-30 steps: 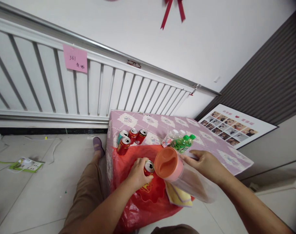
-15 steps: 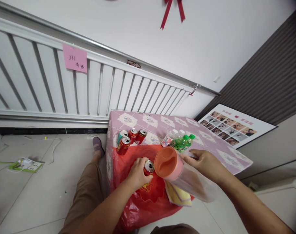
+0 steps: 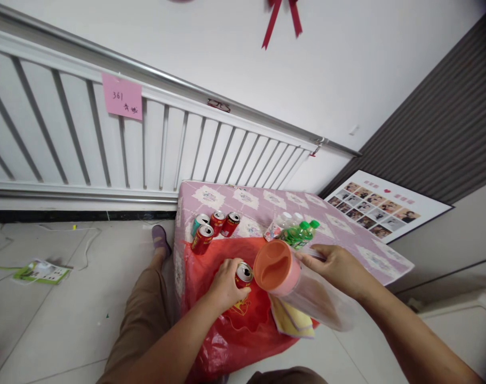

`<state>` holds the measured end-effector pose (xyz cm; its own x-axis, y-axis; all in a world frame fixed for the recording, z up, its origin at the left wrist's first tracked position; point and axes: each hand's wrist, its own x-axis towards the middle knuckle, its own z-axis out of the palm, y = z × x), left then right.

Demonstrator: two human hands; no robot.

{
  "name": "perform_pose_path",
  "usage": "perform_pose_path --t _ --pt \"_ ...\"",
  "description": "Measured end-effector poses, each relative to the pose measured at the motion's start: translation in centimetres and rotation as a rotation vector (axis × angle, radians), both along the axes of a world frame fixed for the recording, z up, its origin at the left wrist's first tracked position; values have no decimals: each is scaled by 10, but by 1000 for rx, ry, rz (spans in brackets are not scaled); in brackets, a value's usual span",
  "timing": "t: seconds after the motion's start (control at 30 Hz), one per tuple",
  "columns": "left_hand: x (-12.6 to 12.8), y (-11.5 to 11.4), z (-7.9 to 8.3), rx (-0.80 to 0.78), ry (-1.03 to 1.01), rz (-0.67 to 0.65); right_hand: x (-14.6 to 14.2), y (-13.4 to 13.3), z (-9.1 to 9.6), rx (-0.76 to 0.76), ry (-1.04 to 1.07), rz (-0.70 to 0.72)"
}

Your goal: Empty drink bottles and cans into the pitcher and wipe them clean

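My left hand is wrapped round an opened red drink can above a red tray. Tilted toward that can is a clear plastic pitcher with an orange lid; its spout side is right beside the can's top. My right hand grips the pitcher by its handle, and some brownish liquid shows inside. Whether liquid is passing between pitcher and can, I cannot tell. A folded yellow cloth lies under the pitcher, partly hidden by it.
Several cans stand at the table's left side. Behind the pitcher are green-capped bottles and white-capped bottles. Red plastic sheeting covers the near part of the patterned tablecloth. A white radiator runs along the wall.
Both hands, the can and the pitcher hold nearly the same positions. Only a slight shift of the whole view shows.
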<state>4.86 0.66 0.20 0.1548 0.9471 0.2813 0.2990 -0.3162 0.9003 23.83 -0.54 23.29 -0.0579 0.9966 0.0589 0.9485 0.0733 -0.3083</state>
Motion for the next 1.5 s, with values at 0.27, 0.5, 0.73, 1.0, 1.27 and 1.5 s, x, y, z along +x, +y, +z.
perform_pose_path --t 0.27,0.5,0.73,1.0,1.27,1.5 --pt "0 0 0 -6 -12 -2 0 -1 3 -4 -7 3" --pt "0 0 1 -16 -24 -1 -2 -1 3 6 -1 -11" --pt "0 0 0 -13 -14 -4 -3 -1 5 -2 -4 -12" --pt "0 0 0 -6 -10 -1 -1 1 1 18 -8 8" --pt "-1 0 0 -5 5 1 -5 0 2 -5 -6 -14" --pt "-1 -1 2 -11 15 -2 -6 -2 2 -21 -1 -29"
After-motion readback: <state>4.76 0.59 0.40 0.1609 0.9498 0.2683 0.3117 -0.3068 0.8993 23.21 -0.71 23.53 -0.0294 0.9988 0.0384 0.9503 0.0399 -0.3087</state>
